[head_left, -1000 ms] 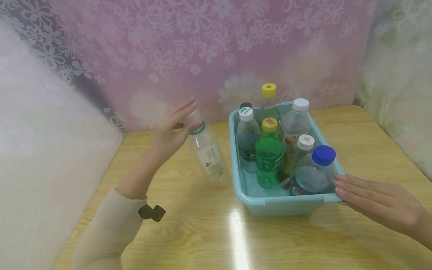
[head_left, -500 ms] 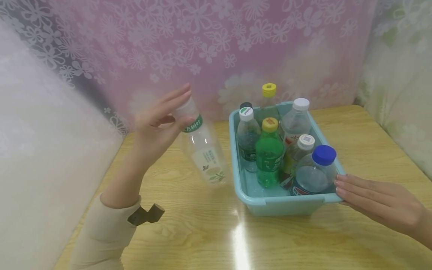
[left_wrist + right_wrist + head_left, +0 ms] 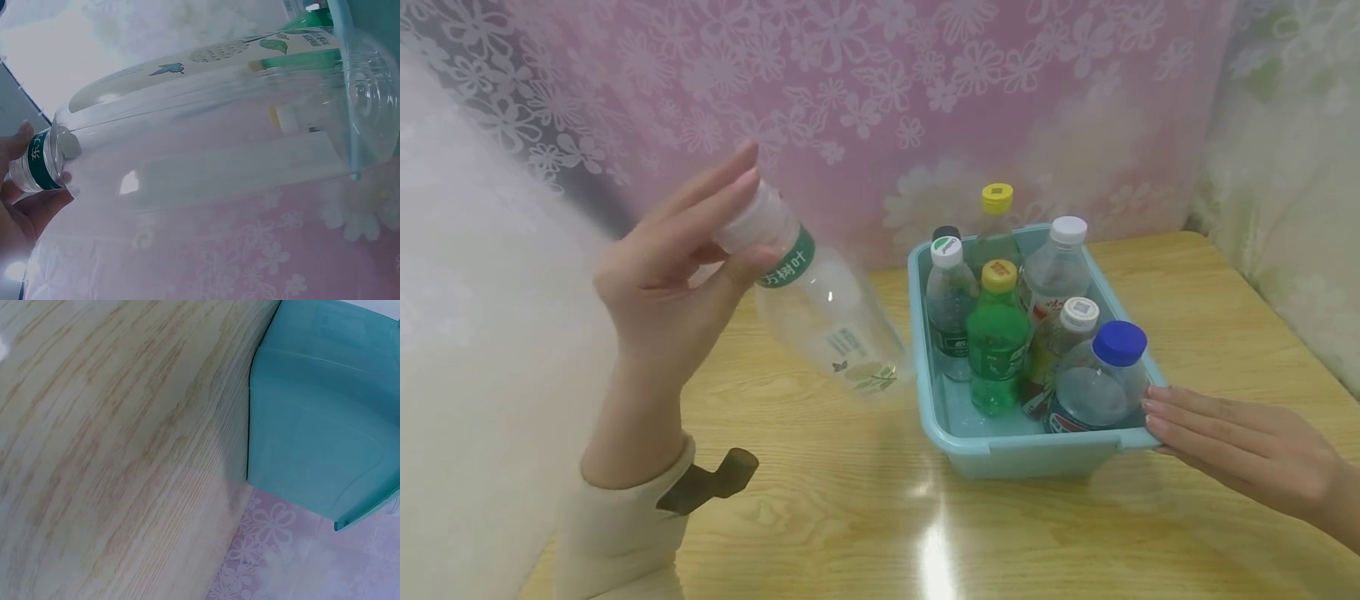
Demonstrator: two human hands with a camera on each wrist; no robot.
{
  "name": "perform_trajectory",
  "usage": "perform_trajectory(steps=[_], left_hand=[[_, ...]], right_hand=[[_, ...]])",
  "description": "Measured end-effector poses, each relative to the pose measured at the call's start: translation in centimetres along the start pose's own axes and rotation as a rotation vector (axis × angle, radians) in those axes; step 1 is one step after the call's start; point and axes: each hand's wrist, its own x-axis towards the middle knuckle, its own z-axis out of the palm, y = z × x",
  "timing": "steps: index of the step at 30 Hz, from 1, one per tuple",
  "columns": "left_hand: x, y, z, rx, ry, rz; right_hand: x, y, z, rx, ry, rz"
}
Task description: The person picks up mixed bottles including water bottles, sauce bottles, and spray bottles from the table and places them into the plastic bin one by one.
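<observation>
My left hand (image 3: 677, 250) grips a clear plastic bottle (image 3: 827, 308) by its neck, thumb on the green neck band. The bottle leans, its base low and to the right, close to the left rim of a light blue plastic basin (image 3: 928, 400). In the left wrist view the same bottle (image 3: 206, 150) stretches across, with the fingers around its neck at the left. My right hand (image 3: 1247, 442) rests with straight fingers on the basin's near right corner. The right wrist view shows the basin's outer wall (image 3: 312, 437) but no hand.
Several bottles stand upright in the basin, among them a green bottle (image 3: 997, 358), a blue-capped one (image 3: 1097, 392) and a yellow-capped one at the back (image 3: 997, 200). The wooden table (image 3: 820, 517) meets a pink floral cloth (image 3: 820, 100) behind and pale walls of cloth at both sides.
My left hand has moved left, up and nearer the camera with the bottle, which now tilts more. The right hand and the basin have stayed in place.
</observation>
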Motion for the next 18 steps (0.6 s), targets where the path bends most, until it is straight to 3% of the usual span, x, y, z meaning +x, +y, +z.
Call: perform_trajectory(steps=[1, 7, 10, 14, 18], left_hand=[[0.1, 0.1, -0.1, -0.007, 0.031, 0.010], [0.3, 0.5, 0.2, -0.159, 0.158, 0.071], [-0.1, 0.4, 1.2, -0.248, 0.175, 0.086], [-0.8, 0.3, 2.6, -0.290, 0.163, 0.117], [-1.3, 0.4, 3.5, -0.272, 0.126, 0.133]], right_hand=[[0.0, 0.0, 0.0, -0.005, 0.001, -0.001], [0.4, 0.2, 0.1, 0.271, 0.015, 0.035], [0.6, 0.4, 0.1, 0.462, 0.022, 0.050], [0.6, 0.6, 0.0, 0.575, 0.027, 0.059], [0.4, 0.4, 0.1, 0.408, 0.017, 0.045]])
